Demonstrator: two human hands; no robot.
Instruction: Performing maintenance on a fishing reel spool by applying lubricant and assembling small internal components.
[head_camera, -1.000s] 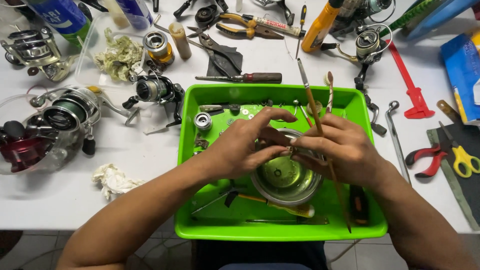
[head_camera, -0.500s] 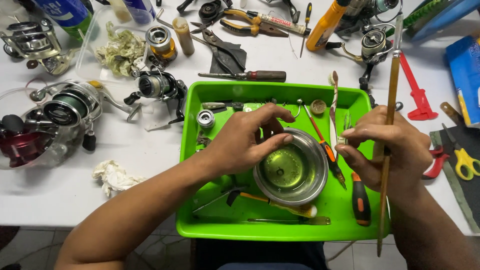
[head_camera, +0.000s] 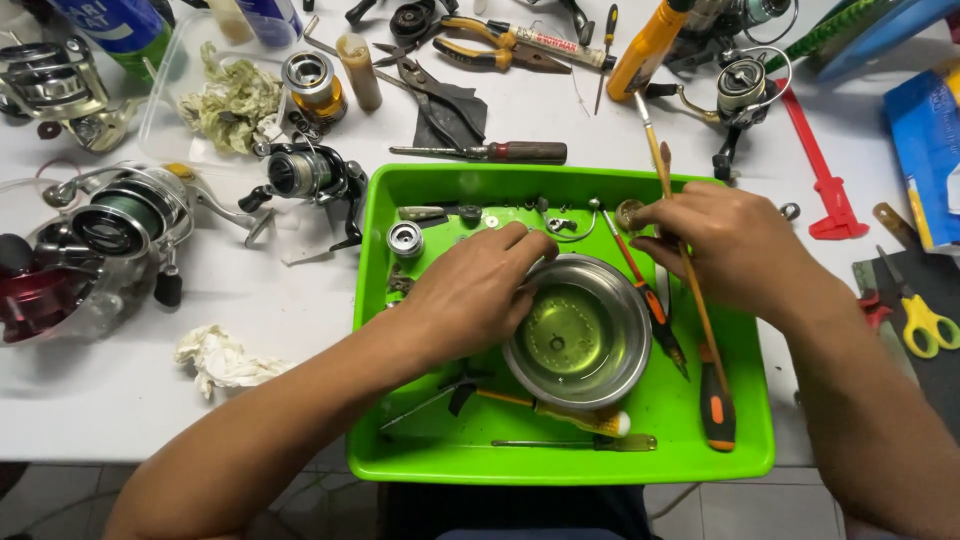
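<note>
1. A thin wooden-handled brush (head_camera: 686, 262) runs lengthwise from the green tray's (head_camera: 420, 462) far edge towards its near right corner, its far tip pointing up past the rim.
2. The right hand (head_camera: 735, 245) lies palm down over the tray's far right part, fingers curled around the brush's upper shaft.
3. The left hand (head_camera: 472, 292) rests palm down at the steel bowl's (head_camera: 578, 333) left rim, fingers bent, touching it; whether it grips anything cannot be told.
4. The bowl sits mid-tray, holding yellowish liquid.
</note>
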